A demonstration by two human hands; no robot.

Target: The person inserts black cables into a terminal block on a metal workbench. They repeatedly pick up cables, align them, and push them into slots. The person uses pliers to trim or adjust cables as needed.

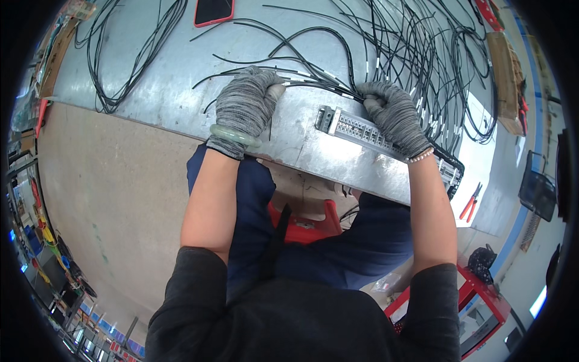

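Note:
Both my hands wear grey knit gloves. My left hand [248, 99] is closed around a few thin black wires [307, 78], whose loose ends fan out to its left. Farther along the same wires, my right hand [395, 114] pinches them, its fingers curled. Beneath and beside the right hand lies a long metal terminal strip [362, 131] with rows of small contacts, partly hidden by that hand. A dense tangle of black wires with white marker sleeves [416, 60] spreads beyond the right hand.
The metal table [325, 160] carries a coil of dark wire [129, 66] at left, a red-cased phone [214, 11] at the far side, and red-handled pliers [470, 205] on white paper [476, 142] at right. A red stool [307, 224] stands below the near edge.

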